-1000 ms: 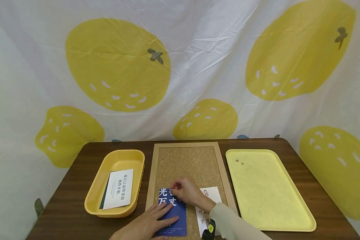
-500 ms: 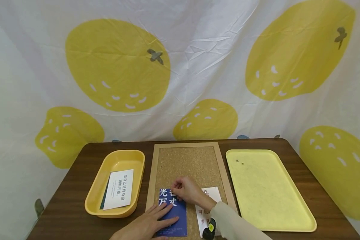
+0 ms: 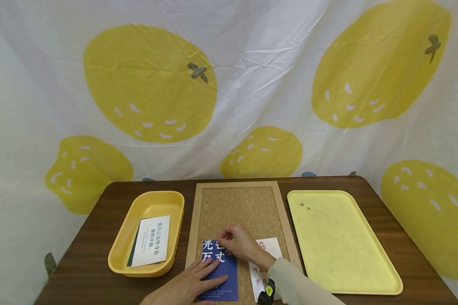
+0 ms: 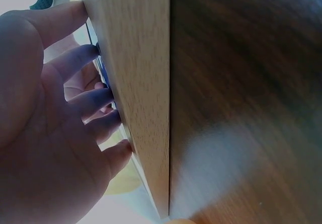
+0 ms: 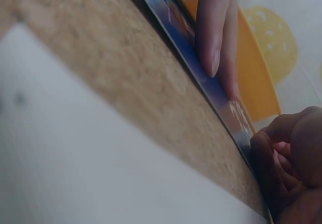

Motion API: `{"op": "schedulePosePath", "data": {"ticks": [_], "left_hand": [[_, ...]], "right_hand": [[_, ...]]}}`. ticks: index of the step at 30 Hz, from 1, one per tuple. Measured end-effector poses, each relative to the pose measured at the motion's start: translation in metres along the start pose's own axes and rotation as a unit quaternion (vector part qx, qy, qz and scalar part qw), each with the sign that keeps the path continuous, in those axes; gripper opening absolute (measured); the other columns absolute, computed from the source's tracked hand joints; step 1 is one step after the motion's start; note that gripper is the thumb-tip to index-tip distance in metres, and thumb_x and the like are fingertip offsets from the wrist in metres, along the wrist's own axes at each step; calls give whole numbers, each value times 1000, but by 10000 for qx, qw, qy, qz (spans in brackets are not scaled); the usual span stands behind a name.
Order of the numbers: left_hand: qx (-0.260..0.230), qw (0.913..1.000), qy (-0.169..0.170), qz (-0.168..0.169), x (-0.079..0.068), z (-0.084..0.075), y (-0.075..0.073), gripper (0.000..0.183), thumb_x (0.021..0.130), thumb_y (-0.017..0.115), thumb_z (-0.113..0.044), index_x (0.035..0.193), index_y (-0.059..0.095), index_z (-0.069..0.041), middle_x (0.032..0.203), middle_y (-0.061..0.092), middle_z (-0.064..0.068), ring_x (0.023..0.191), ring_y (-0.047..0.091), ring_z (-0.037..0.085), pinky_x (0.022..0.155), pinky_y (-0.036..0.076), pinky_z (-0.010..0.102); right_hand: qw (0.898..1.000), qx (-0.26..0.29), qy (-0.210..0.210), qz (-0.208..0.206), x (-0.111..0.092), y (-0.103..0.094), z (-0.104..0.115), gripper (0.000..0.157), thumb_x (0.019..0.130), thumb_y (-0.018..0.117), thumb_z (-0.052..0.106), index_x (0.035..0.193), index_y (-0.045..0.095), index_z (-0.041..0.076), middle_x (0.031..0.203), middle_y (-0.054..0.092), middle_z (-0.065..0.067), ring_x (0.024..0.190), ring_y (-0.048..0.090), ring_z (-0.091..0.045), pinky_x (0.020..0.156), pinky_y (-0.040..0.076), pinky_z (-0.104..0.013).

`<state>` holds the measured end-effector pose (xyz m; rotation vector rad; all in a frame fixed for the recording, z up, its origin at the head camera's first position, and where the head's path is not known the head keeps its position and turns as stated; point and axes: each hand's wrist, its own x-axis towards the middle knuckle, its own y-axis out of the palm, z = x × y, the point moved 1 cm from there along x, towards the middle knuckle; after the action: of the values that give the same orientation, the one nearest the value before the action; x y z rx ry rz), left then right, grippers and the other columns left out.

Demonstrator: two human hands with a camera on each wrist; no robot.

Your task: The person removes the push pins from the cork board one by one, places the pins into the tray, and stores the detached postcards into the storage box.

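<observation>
My left hand (image 3: 185, 284) lies with spread, fairly straight fingers on a blue card (image 3: 230, 269) with white characters, pressing it on the framed cork board (image 3: 238, 207). At the card's top edge, toward its right corner, my right hand (image 3: 239, 243) pinches with thumb and forefinger; whatever sits between the tips is hidden. Partly under the right forearm, a white card (image 3: 270, 245) with red characters lies on the cork. In the right wrist view, the pinching fingers (image 5: 282, 148) meet the edge of the blue card, with small dark spots near the white card's corner.
An orange-yellow basket (image 3: 146, 197) on the left holds a white card (image 3: 152, 243) over a dark one. On the right is a pale yellow tray (image 3: 343, 241) with a couple of tiny dark objects (image 3: 304, 206). A lemon-print cloth (image 3: 252, 93) hangs behind the table.
Both hands keep their places on the blue card. Only the right wrist shifts very slightly; nothing else visibly moves.
</observation>
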<state>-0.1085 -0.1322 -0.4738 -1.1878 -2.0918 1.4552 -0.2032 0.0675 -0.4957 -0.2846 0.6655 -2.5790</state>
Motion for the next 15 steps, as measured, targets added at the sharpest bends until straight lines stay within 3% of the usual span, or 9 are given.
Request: {"op": "schedulePosePath", "data": {"ticks": [15], "left_hand": [[-243,9993,-236,163,0,-2,-1,63,98,44,-62,153,37,-33,162,29,7,149,25,33,115,29,57]], "right_hand": [[10000,-3,-47,-72,-2,0,3,8,91,64,0,85,69,3,69,62,1,52,56,-5,45,47,-17]]}}
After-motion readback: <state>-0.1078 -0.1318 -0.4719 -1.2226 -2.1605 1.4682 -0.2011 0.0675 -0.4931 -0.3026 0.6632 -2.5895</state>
